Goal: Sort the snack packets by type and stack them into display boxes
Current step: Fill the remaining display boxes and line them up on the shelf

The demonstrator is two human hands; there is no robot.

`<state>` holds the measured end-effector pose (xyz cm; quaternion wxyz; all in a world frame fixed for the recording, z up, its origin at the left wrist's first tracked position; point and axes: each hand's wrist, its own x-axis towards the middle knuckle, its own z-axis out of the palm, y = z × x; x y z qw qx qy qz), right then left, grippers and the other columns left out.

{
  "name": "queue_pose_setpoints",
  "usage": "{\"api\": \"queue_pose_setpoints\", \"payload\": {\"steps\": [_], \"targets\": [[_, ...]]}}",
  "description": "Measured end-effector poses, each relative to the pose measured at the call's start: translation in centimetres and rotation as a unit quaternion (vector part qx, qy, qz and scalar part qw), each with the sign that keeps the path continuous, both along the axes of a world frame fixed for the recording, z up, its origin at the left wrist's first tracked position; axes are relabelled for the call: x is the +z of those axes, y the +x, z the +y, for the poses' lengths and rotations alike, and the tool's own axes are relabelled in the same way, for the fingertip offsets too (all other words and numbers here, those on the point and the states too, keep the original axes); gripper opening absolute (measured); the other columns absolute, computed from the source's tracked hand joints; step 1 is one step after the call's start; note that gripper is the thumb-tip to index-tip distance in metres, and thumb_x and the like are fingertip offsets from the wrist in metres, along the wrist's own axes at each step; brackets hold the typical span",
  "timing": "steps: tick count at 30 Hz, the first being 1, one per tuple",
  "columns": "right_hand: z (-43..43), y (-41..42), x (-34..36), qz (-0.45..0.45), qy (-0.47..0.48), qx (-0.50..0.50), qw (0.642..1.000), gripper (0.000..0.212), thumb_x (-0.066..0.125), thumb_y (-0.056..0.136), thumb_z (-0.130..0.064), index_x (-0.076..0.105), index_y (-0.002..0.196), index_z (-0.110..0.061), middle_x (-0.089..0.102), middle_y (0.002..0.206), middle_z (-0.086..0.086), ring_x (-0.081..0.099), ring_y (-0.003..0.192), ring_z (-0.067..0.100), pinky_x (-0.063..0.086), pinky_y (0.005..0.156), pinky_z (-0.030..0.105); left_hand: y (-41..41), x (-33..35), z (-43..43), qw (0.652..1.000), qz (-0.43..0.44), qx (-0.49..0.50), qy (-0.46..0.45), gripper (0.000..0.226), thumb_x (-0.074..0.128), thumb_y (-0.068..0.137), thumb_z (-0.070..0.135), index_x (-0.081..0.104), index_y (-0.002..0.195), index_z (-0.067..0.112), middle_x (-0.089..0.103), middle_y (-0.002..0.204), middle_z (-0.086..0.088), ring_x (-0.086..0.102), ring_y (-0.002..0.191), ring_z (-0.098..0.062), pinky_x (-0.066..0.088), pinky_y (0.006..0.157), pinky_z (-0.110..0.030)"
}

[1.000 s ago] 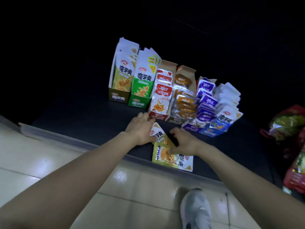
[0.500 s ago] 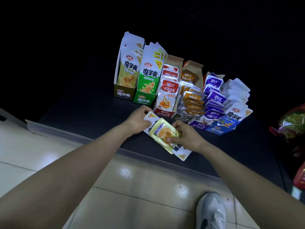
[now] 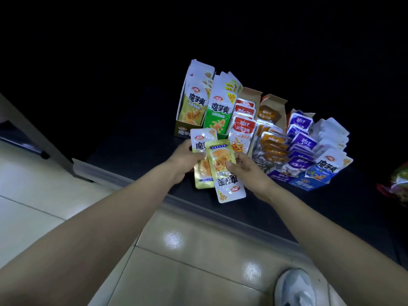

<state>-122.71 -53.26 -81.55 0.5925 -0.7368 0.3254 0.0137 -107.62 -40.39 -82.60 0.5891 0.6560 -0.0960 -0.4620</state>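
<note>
Holding overlapping yellow-green snack packets [image 3: 220,164] above the near edge of the surface [image 3: 309,208], left grip [image 3: 187,157] and right grip [image 3: 249,168] are each clamped on them, in front of filled display boxes [image 3: 183,132].

A glossy plastic film is seen on the yellow-green rectangular snack packets [image 3: 220,160]. The brown open-topped display boxes [image 3: 250,94] are made of matt cardboard. The black shelf top [image 3: 136,149] looks matt; bright reflections are shown by the smooth, glossy cream floor tiles [image 3: 187,250].
</note>
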Motion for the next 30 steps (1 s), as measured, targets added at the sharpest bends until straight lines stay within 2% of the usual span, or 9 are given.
{"api": "queue_pose_setpoints", "payload": {"steps": [6, 9, 12, 13, 16, 19, 22, 26, 30], "targets": [[-0.8, -0.2, 2.2, 0.02, 0.01, 0.109, 0.994, 0.018, 0.058, 0.095, -0.026, 0.061, 0.108, -0.013, 0.07, 0.103, 0.001, 0.064, 0.098, 0.009, 0.047, 0.087, 0.019, 2.6, 0.2, 2.2, 0.992, -0.103, -0.065, 0.024, 0.022, 0.053, 0.098, 0.021, 0.057, 0.12, 0.024, 0.065, 0.103, -0.002, 0.059, 0.088, -0.022, 0.05, 0.083, -0.037], [-0.3, 0.5, 2.6, 0.055, -0.028, 0.152, 0.986, 0.032, 0.069, 0.08, -0.039, 0.067, 0.097, -0.012, 0.067, 0.086, 0.019, 0.058, 0.076, 0.018, 0.044, 0.07, 0.027, 2.3, 0.0, 3.1, 0.986, -0.053, -0.154, 0.033, 0.049, 0.07, 0.082, 0.05, 0.06, 0.121, 0.021, 0.069, 0.114, -0.002, 0.066, 0.103, -0.021, 0.052, 0.093, -0.041], [0.1, 1.7, 2.7, 0.054, -0.061, 0.128, 0.988, 0.034, 0.076, 0.073, -0.039, 0.065, 0.085, -0.009, 0.052, 0.069, 0.017, 0.042, 0.06, 0.02, 0.031, 0.055, 0.026, 1.7, 0.3, 3.1, 0.974, -0.091, -0.204, 0.026, 0.035, 0.08, 0.079, 0.025, 0.061, 0.108, 0.02, 0.072, 0.094, 0.001, 0.068, 0.075, -0.01, 0.053, 0.061, -0.024], [0.0, 1.9, 2.9, 0.051, -0.061, 0.107, 0.991, 0.032, 0.078, 0.072, -0.036, 0.063, 0.084, -0.009, 0.054, 0.069, 0.014, 0.044, 0.058, 0.017, 0.033, 0.054, 0.025, 1.7, 0.4, 3.1, 0.977, -0.095, -0.189, 0.022, 0.033, 0.079, 0.079, 0.018, 0.061, 0.107, 0.02, 0.072, 0.092, 0.001, 0.069, 0.074, -0.011, 0.055, 0.061, -0.026], [-1.0, 1.7, 3.2, 0.045, 0.033, 0.019, 0.998, 0.037, 0.082, 0.07, -0.026, 0.062, 0.097, -0.011, 0.069, 0.093, 0.011, 0.066, 0.081, 0.018, 0.053, 0.072, 0.029, 2.8, 0.4, 3.4, 0.991, -0.06, -0.116, -0.002, 0.043, 0.077, 0.081, 0.011, 0.06, 0.12, 0.016, 0.073, 0.1, -0.002, 0.071, 0.087, -0.017, 0.058, 0.077, -0.034], [-1.3, 1.1, 2.8, 0.026, 0.152, -0.054, 0.987, 0.037, 0.074, 0.079, -0.007, 0.06, 0.113, -0.007, 0.071, 0.105, 0.008, 0.069, 0.091, 0.016, 0.055, 0.076, 0.027, 3.8, 0.2, 4.0, 0.997, -0.023, -0.078, -0.009, 0.046, 0.071, 0.085, 0.003, 0.057, 0.127, 0.015, 0.073, 0.106, -0.006, 0.071, 0.094, -0.021, 0.057, 0.083, -0.037], [-0.8, 1.2, 2.2, -0.007, 0.125, -0.096, 0.987, 0.04, 0.069, 0.083, 0.0, 0.058, 0.121, 0.001, 0.069, 0.107, 0.011, 0.066, 0.089, 0.014, 0.053, 0.075, 0.025, 3.7, 0.4, 4.2, 0.993, 0.012, -0.121, -0.012, 0.045, 0.063, 0.086, -0.007, 0.06, 0.124, 0.017, 0.073, 0.106, -0.009, 0.07, 0.096, -0.025, 0.056, 0.088, -0.042], [-0.8, 2.1, 3.6, -0.062, 0.042, -0.098, 0.992, 0.016, 0.06, 0.089, 0.006, 0.067, 0.099, -0.006, 0.073, 0.077, -0.002, 0.066, 0.065, 0.006, 0.051, 0.06, 0.017, 3.4, 0.7, 4.2, 0.982, 0.029, -0.185, -0.007, 0.033, 0.067, 0.086, 0.005, 0.064, 0.116, 0.016, 0.073, 0.107, -0.013, 0.07, 0.092, -0.029, 0.054, 0.089, -0.046], [-0.3, 2.9, 4.1, -0.046, -0.017, -0.048, 0.998, 0.028, 0.064, 0.088, 0.001, 0.065, 0.117, 0.001, 0.069, 0.098, 0.012, 0.064, 0.085, 0.019, 0.053, 0.07, 0.018, 3.0, 1.2, 4.2, 0.978, 0.01, -0.21, -0.014, 0.043, 0.074, 0.077, 0.032, 0.067, 0.114, 0.011, 0.073, 0.107, -0.011, 0.07, 0.096, -0.027, 0.055, 0.089, -0.04]]}}
